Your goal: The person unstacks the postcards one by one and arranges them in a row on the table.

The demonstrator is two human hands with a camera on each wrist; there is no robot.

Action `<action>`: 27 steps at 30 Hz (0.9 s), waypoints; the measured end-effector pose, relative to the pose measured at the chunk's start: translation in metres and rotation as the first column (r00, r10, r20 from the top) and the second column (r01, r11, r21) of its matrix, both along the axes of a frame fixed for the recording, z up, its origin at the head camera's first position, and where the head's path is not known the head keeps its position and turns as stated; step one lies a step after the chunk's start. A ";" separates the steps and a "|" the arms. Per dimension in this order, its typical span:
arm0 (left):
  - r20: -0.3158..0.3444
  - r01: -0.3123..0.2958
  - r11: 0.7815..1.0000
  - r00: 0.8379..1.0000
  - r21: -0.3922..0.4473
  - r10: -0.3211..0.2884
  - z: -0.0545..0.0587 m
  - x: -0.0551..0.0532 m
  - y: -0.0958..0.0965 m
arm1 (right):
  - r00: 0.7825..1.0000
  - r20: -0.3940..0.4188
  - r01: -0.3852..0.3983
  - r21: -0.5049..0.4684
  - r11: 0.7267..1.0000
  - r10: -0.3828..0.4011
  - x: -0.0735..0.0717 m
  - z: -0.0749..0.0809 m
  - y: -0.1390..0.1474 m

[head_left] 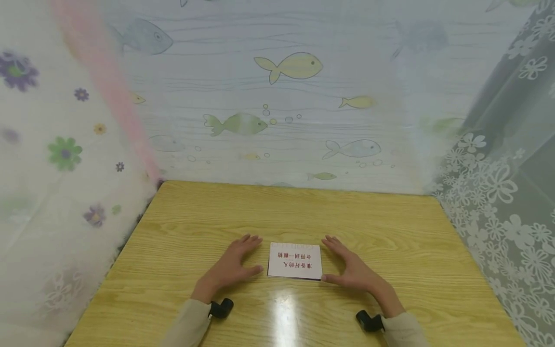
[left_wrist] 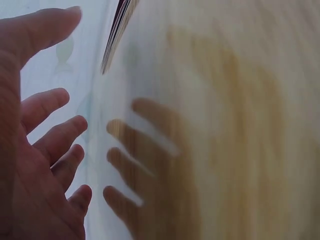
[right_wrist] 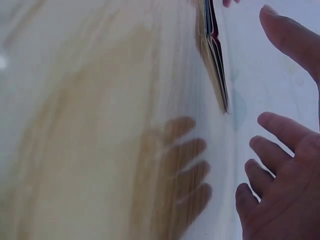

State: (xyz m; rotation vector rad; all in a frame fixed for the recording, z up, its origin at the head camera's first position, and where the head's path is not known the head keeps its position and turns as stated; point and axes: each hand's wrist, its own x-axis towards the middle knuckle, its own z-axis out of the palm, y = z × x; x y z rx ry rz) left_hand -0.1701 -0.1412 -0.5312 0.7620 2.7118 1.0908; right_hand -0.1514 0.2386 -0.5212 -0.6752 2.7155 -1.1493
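Note:
A small white booklet [head_left: 295, 262] with red printed characters, upside down from the head view, lies flat on the wooden table. To its left is my left hand [head_left: 231, 262], fingers spread and fairly straight, holding nothing. My right hand [head_left: 353, 267] mirrors it on the other side, its thumb tip close to the booklet's near right corner. Both wrist views show the booklet edge-on: thin dark and pale layers [left_wrist: 116, 35] in the left one, and slightly parted layers [right_wrist: 216, 55] in the right one. Gaps separate the fingers from the booklet there.
The glossy wood-grain table [head_left: 217, 212] reflects a bright light near its front. Behind it hangs a fish-patterned sheet [head_left: 286, 144]. A flower-print cloth [head_left: 65, 193] borders the left side, and white floral lace [head_left: 498, 212] the right. Black wrist devices [head_left: 222, 308] sit at both cuffs.

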 end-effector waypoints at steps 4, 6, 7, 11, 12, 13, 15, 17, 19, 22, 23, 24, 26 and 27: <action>-0.020 0.027 0.999 0.999 -0.034 -0.028 0.001 -0.002 0.006 | 1.000 0.012 0.006 0.009 1.000 -0.006 -0.003 -0.001 -0.001; -0.019 0.032 0.998 0.999 -0.060 -0.033 0.000 -0.003 0.008 | 1.000 0.020 0.008 0.019 1.000 -0.009 -0.004 -0.001 -0.001; -0.012 0.034 0.997 0.999 -0.069 -0.035 -0.001 -0.004 0.009 | 1.000 0.025 0.008 0.021 1.000 -0.009 -0.004 -0.001 -0.001; 0.005 0.036 0.994 0.999 -0.099 -0.035 -0.003 -0.005 0.012 | 1.000 0.031 0.002 0.033 0.999 -0.003 -0.006 -0.002 -0.001; 0.009 0.036 0.994 0.999 -0.099 -0.036 -0.003 -0.005 0.013 | 0.999 0.032 0.000 0.035 0.999 -0.001 -0.007 -0.002 -0.001; 0.009 0.037 0.994 0.999 -0.100 -0.036 -0.003 -0.005 0.013 | 0.999 0.032 -0.002 0.038 0.999 0.001 -0.007 -0.002 -0.001; 0.009 0.036 0.994 0.999 -0.106 -0.035 -0.003 -0.005 0.014 | 0.999 0.035 -0.009 0.039 0.999 0.007 -0.008 -0.002 -0.002; 0.006 0.036 0.993 0.999 -0.114 -0.035 -0.003 -0.005 0.014 | 0.999 0.042 -0.013 0.043 0.999 0.012 -0.009 -0.003 -0.002; 0.002 0.037 0.993 0.999 -0.115 -0.037 -0.002 -0.006 0.015 | 0.998 0.053 -0.018 0.046 0.999 0.015 -0.010 -0.004 -0.002; -0.005 0.040 0.992 0.999 -0.120 -0.041 -0.002 -0.007 0.017 | 0.998 0.067 -0.024 0.056 0.998 0.020 -0.011 -0.004 -0.002; -0.002 0.041 0.991 0.999 -0.124 -0.042 -0.002 -0.007 0.017 | 0.997 0.071 -0.027 0.058 0.998 0.023 -0.012 -0.005 -0.002; -0.002 0.043 0.991 0.999 -0.125 -0.044 -0.002 -0.008 0.018 | 0.997 0.073 -0.029 0.060 0.998 0.025 -0.012 -0.005 -0.002; 0.000 0.044 0.990 0.999 -0.135 -0.045 -0.003 -0.008 0.018 | 0.997 0.075 -0.035 0.064 0.997 0.030 -0.013 -0.006 -0.001; 0.003 0.045 0.989 0.999 -0.139 -0.045 -0.003 -0.008 0.019 | 0.996 0.078 -0.037 0.065 0.997 0.032 -0.013 -0.006 -0.001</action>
